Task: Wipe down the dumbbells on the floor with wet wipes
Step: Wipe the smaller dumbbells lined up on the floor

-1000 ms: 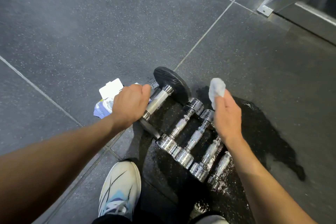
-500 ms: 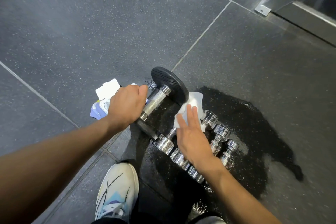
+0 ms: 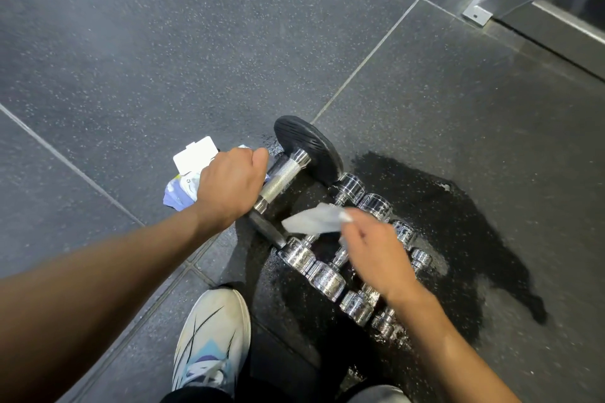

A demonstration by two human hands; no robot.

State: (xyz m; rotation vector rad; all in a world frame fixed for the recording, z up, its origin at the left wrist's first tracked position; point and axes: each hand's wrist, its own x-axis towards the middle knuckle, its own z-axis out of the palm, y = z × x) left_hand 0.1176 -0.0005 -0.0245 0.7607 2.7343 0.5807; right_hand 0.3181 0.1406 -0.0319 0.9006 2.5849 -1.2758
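In the middle of the frame, my left hand [image 3: 230, 188] is curled tight round the rough metal bar [image 3: 282, 177] of the heavy-looking black-ended dumbbell [image 3: 307, 149], and that bar is the best place to hold it. My right hand [image 3: 376, 252] pinches a soft, floppy white wet wipe [image 3: 314, 222] just over the row of small shiny silver dumbbells [image 3: 324, 278], which are likely slippery. The dark speckled rubber floor [image 3: 163, 42] under them has a wet black patch [image 3: 465, 226].

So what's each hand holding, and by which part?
The left hand grips the black dumbbell by its handle. The right hand pinches a wipe by one end.
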